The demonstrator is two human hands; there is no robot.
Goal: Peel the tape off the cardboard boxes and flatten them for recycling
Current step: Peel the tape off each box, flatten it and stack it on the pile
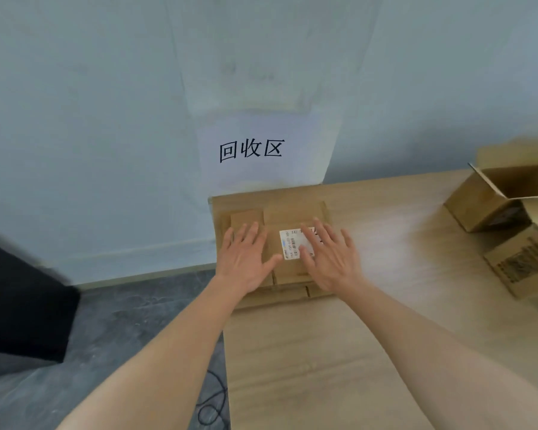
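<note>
A stack of flattened cardboard boxes lies at the far left corner of the wooden table, against the wall. The top piece carries a white shipping label. My left hand rests flat on the left part of the stack, fingers straight and spread. My right hand lies flat on the right part, partly covering the label. Neither hand holds anything. No tape shows on the stack.
An open cardboard box with raised flaps stands at the table's far right; a printed box lies in front of it. A paper sign hangs on the wall. A dark object and a cable are on the grey floor, left.
</note>
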